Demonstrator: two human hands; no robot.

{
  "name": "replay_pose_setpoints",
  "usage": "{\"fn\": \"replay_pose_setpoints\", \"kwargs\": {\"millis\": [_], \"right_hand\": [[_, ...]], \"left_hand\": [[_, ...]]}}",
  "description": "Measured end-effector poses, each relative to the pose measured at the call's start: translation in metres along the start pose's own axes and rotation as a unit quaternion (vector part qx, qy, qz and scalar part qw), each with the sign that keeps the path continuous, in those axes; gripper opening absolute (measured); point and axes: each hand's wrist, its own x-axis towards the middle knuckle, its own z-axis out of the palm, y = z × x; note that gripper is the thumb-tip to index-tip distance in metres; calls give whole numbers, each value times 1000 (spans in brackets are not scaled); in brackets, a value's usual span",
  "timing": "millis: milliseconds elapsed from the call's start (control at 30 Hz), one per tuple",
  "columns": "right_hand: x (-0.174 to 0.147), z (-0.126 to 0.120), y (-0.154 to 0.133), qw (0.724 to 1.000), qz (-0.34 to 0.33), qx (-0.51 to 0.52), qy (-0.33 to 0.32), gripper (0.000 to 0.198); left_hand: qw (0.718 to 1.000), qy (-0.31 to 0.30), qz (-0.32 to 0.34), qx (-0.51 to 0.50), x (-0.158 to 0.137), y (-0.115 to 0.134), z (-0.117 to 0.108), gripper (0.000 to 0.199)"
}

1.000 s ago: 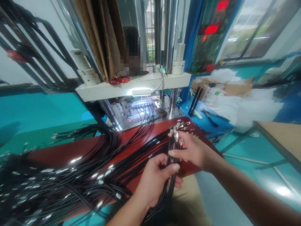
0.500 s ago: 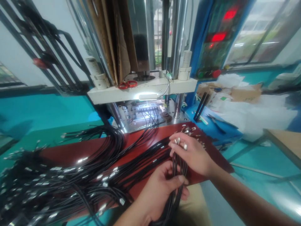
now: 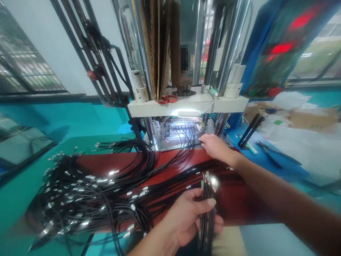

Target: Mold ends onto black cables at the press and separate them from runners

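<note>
My left hand (image 3: 188, 213) is closed around a bundle of black cables (image 3: 207, 222), their bare metal connector ends pointing up above the thumb. My right hand (image 3: 216, 146) reaches forward to the front edge of the press bed (image 3: 173, 145). Its fingers are pinched together there; what is in them, if anything, I cannot make out. Just left of those fingers, several thin black cables (image 3: 183, 144) run out of the brightly lit mould (image 3: 181, 129) under the press. They trail down across the red-brown board (image 3: 170, 156) to the left.
A large heap of black cables with shiny connectors (image 3: 80, 192) spreads over the left side. Red-handled scissors (image 3: 167, 99) lie on the white press plate (image 3: 149, 108). Pliers (image 3: 270, 153) rest on the blue surface at right, beside white bags (image 3: 306, 131).
My right hand has left the cable bundle and moved forward to the press bed. My left hand keeps hold of the bundle. The view has swung to the left.
</note>
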Motion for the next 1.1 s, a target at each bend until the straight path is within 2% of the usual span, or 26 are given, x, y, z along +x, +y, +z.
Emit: {"fn": "replay_pose_setpoints", "kwargs": {"millis": [100,233,367,533,667,767,800,867,933,967,1000,1033,1100], "right_hand": [[28,18,3,998,-28,-56,-16,27],[33,24,-6,991,-67,-114,-16,27],[16,7,-9,981,-117,-152,-36,25],[-27,-23,-7,977,-102,-174,-70,23],[-71,-42,-3,984,-83,-96,-122,31],[-106,-46,-1,984,-15,118,-132,23],[-118,-45,-1,968,23,218,-124,22],[-142,-38,-3,899,111,411,-101,25],[-165,-28,-10,794,201,569,-81,33],[-174,-23,-14,739,231,629,-69,38],[-181,-18,-20,697,246,672,-47,40],[-184,-14,-25,666,250,702,-18,41],[-183,-7,-37,640,237,730,40,40]], "left_hand": [[999,5,34,0,3,4,-1,26],[999,4,44,9,3,6,-1,27],[998,11,54,26,1,7,0,25],[996,9,60,61,1,7,5,22],[994,12,59,96,1,6,10,20],[991,10,67,114,0,6,13,19],[991,12,70,115,0,7,15,20],[990,19,78,112,1,7,17,21],[990,21,81,115,2,7,18,23],[989,20,83,120,2,7,18,24],[988,19,84,126,3,6,18,26],[987,19,86,133,4,6,18,28],[985,23,89,146,6,6,18,29]]}}
